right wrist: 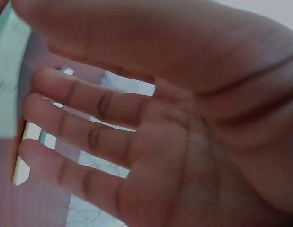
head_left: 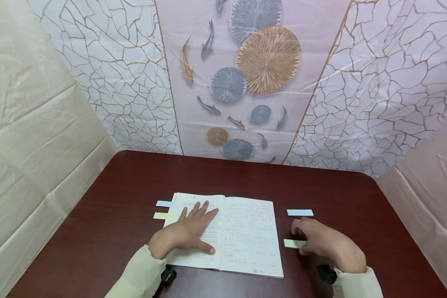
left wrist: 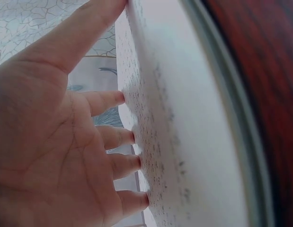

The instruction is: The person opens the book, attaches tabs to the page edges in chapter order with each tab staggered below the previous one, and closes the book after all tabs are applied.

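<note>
An open book [head_left: 249, 236] lies on the table, its pages covered in small print. My left hand [head_left: 190, 231] rests on the left page with its fingers spread; in the left wrist view the fingertips [left wrist: 132, 137] touch the paper. Blue [head_left: 164, 203] and yellow [head_left: 162, 215] sticky tabs jut from the page's left edge. To the book's right, my right hand [head_left: 325, 242] hovers over the sticky-note pads, fingers bent, with nothing seen between them. Its thumb is near a green pad [head_left: 291, 243]. A blue pad [head_left: 300, 212] lies farther back. A yellow pad [right wrist: 22, 172] is partly hidden by the fingers.
The dark red-brown table [head_left: 78, 240] has rounded far corners. A patterned cloth [head_left: 223, 82] with fish and round leaf shapes hangs behind it. Plain pale cloths hang at the left [head_left: 41, 124] and right [head_left: 428, 198] sides.
</note>
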Motion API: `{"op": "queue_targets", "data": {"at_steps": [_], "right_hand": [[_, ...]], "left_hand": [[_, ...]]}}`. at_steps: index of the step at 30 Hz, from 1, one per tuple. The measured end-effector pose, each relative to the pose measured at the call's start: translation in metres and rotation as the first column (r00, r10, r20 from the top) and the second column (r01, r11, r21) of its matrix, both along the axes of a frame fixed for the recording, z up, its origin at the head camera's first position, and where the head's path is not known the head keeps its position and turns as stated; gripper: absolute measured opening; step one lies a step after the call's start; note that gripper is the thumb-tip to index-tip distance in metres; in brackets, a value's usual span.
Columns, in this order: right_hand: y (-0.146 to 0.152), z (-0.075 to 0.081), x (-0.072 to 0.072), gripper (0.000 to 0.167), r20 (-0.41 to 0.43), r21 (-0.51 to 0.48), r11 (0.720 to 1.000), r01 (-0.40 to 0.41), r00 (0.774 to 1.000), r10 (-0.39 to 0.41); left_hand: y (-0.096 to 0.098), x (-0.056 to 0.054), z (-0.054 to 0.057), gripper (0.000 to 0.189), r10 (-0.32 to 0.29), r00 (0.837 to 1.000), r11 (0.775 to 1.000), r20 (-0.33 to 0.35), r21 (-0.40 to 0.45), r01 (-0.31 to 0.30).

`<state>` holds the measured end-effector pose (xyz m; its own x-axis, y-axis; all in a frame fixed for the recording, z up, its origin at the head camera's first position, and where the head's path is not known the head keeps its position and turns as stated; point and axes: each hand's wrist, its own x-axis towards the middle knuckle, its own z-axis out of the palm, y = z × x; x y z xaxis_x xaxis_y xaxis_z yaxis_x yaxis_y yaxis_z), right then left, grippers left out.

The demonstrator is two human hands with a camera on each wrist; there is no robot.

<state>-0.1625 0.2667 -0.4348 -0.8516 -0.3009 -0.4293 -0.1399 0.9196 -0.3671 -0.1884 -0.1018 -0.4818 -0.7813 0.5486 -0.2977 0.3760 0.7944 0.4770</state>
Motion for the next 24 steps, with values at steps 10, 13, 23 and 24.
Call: {"op": "queue_targets", "data": {"at_steps": [10, 13, 23, 24], "right_hand": [[-0.008, -0.016, -0.006, 0.038, -0.098, 0.032, 0.999, -0.019, 0.995, 0.022], [-0.012, -0.018, -0.006, 0.036, -0.096, 0.049, 0.999, -0.001, 0.995, 0.005], [0.005, -0.039, -0.010, 0.022, -0.090, 0.037, 0.999, 0.038, 0.995, -0.035], [0.005, -0.034, -0.008, 0.021, -0.079, 0.020, 0.999, 0.046, 0.996, -0.045]], "left_hand": [[-0.004, -0.004, -0.009, 0.114, -0.016, 1.000, 1.000, -0.015, 0.011, 0.017], [-0.002, -0.002, -0.003, 0.114, -0.014, 1.000, 1.000, -0.003, -0.002, 0.014], [-0.002, 0.000, 0.001, 0.113, -0.016, 1.000, 1.000, -0.004, -0.009, 0.016], [-0.002, 0.000, 0.001, 0.113, -0.020, 1.000, 1.000, -0.006, -0.015, 0.020]]}}
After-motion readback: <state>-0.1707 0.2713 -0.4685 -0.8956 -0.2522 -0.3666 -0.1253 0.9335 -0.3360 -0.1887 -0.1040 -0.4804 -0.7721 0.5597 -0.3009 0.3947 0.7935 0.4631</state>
